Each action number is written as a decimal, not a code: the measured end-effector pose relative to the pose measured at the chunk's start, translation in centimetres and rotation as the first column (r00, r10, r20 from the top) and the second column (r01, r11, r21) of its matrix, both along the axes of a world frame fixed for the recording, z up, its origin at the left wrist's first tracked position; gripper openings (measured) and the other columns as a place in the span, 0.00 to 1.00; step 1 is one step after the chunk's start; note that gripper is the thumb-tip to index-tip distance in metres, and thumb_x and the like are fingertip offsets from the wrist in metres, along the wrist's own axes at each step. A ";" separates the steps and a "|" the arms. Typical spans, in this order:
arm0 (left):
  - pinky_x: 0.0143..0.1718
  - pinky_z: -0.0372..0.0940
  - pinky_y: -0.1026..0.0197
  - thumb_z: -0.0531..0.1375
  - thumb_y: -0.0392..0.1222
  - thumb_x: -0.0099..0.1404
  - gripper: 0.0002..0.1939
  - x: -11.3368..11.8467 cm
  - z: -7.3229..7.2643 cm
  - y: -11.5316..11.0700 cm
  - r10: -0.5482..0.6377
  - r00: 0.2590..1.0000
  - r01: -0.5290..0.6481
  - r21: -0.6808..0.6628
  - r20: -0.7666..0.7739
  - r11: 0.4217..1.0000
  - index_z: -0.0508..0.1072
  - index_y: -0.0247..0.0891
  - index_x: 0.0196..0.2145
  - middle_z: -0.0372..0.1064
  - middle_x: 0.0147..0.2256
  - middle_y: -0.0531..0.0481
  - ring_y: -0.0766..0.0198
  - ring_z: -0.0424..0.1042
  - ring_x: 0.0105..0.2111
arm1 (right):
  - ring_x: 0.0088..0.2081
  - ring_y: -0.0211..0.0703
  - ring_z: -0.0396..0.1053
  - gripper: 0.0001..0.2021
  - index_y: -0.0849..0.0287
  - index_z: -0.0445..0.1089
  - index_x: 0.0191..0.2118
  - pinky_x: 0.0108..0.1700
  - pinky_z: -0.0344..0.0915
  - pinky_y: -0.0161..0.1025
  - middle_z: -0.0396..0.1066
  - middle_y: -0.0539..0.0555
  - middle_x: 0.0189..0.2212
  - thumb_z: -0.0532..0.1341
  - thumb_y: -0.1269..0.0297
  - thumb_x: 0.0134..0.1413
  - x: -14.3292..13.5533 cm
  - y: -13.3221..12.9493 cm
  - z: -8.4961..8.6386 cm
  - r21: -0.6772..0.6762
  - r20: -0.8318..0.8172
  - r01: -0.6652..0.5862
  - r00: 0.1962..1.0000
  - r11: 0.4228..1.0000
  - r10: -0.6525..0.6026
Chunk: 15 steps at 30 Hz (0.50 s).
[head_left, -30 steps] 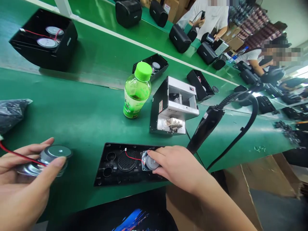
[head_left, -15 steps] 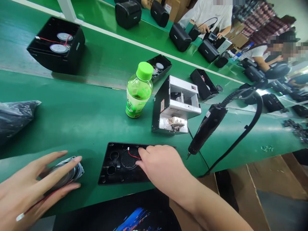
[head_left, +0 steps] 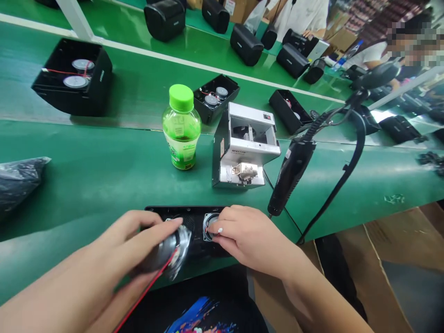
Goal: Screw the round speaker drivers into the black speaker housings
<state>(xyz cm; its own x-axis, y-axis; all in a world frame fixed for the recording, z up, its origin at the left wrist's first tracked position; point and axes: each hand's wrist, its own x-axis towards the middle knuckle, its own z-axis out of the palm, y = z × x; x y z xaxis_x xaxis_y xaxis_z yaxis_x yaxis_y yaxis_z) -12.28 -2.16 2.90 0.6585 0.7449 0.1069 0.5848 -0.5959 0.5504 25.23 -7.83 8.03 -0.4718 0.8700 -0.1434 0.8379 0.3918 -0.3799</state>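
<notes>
My left hand (head_left: 120,247) is closed round a speaker driver (head_left: 182,245), which is blurred and tilted over the left part of a black panel (head_left: 201,252). A red wire (head_left: 140,298) trails from that driver towards me. At the panel's right part, my right hand (head_left: 251,238) has its fingers on a second speaker driver (head_left: 207,225) with a metal rim. A small white connector (head_left: 220,230) shows by those fingertips. Both hands cover much of the panel, which lies flat on the green bench.
Beyond the panel stand a green-capped bottle (head_left: 182,132) and a silver-and-black machine (head_left: 244,148). A black electric screwdriver (head_left: 291,178) hangs to the right. Open speaker housings (head_left: 100,88) line the far strip. A dark plastic bag (head_left: 21,182) lies left, cardboard (head_left: 388,259) right.
My left hand has carried its driver rightward to above the panel. A second driver now shows at the panel under my right fingers, where earlier only the hand and a red wire were visible.
</notes>
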 end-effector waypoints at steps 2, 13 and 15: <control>0.33 0.77 0.60 0.59 0.45 0.85 0.31 3.0 0.8 0.5 -0.104 0.993 0.110 0.095 -0.061 0.989 0.78 0.59 0.80 0.89 0.62 0.48 0.57 0.90 0.38 | 0.45 0.48 0.82 0.07 0.53 0.89 0.53 0.47 0.70 0.48 0.87 0.53 0.45 0.71 0.63 0.89 0.4 -0.1 -0.2 0.032 -0.022 -0.013 1.000 0.999 0.014; 0.38 0.66 0.44 0.58 0.46 0.86 0.14 5.4 0.2 1.9 -0.107 0.941 0.200 0.274 -0.320 0.941 0.85 0.50 0.57 0.90 0.47 0.42 0.43 0.86 0.39 | 0.42 0.49 0.77 0.09 0.53 0.91 0.52 0.44 0.68 0.49 0.87 0.53 0.44 0.71 0.64 0.88 0.8 -0.3 -2.1 0.135 -0.119 -0.011 0.992 0.991 0.027; 0.38 0.66 0.43 0.59 0.44 0.84 0.13 5.5 0.2 2.0 -0.111 0.936 0.200 0.249 -0.333 0.948 0.85 0.52 0.54 0.90 0.46 0.43 0.43 0.85 0.38 | 0.41 0.48 0.77 0.08 0.53 0.92 0.52 0.43 0.68 0.49 0.86 0.52 0.43 0.71 0.65 0.87 0.8 -0.4 -2.1 0.156 -0.129 -0.012 0.991 0.988 0.032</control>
<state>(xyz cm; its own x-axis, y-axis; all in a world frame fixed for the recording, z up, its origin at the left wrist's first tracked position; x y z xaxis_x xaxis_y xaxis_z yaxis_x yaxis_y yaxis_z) -6.78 -0.12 3.13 0.7967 0.6010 0.0632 0.5868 -0.7943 0.1574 26.03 -8.19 5.88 -0.4969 0.8660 0.0564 0.7756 0.4723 -0.4187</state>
